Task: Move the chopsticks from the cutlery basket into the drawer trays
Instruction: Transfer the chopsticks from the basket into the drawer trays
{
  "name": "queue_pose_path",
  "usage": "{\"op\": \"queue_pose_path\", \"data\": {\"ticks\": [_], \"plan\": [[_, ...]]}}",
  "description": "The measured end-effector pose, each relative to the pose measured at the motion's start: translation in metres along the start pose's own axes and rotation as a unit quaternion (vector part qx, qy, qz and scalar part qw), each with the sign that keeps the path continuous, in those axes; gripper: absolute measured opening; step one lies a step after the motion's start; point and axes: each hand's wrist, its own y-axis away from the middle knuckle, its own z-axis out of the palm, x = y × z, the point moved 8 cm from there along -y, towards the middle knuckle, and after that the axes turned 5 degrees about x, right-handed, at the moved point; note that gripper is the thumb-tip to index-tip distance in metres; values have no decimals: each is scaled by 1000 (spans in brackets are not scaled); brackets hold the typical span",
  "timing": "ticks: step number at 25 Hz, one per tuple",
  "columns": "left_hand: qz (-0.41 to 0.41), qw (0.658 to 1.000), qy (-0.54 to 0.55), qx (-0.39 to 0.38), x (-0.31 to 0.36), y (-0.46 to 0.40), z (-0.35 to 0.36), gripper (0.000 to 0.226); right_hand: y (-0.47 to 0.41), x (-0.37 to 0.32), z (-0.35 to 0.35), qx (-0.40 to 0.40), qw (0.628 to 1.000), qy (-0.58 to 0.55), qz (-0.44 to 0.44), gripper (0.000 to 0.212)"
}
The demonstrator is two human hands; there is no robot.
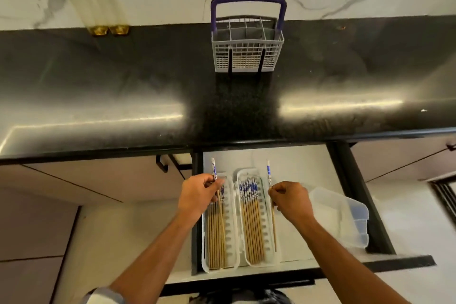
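The left hand (pixel 197 195) pinches one chopstick (pixel 214 170) over the left tray (pixel 233 229) in the open drawer (pixel 308 168). The right hand (pixel 290 198) pinches another chopstick (pixel 269 175) at the right edge of the right tray (pixel 267 224). The basket (pixel 247 52) stands at the back of the counter (pixel 98 86).

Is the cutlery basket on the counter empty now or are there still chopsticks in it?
It looks empty. No chopsticks rise above the rim of the cutlery basket, and its visible compartments are bare, though the bottoms are partly hidden.

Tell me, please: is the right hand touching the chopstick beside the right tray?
Touching. The head view shows the right hand pinching the chopstick between its fingertips, over the right edge of the right tray.
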Motion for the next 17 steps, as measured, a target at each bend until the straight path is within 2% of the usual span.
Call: {"op": "queue_pose_path", "data": {"ticks": [2,5,10,17], "plan": [[-20,999,-27,-2,-13,0,12,19,4,1,13,2,999,53,-4,14],[-39,995,-90,-17,-27,-2,30,23,5,3,28,6,994,108,9,17],[-81,986,-135,-53,-44,2,58,23,8,14,52,-9,978,206,29,24],[-118,982,-127,-80,-56,3,78,19,-3,12,69,-13,958,285,24,20]]}}
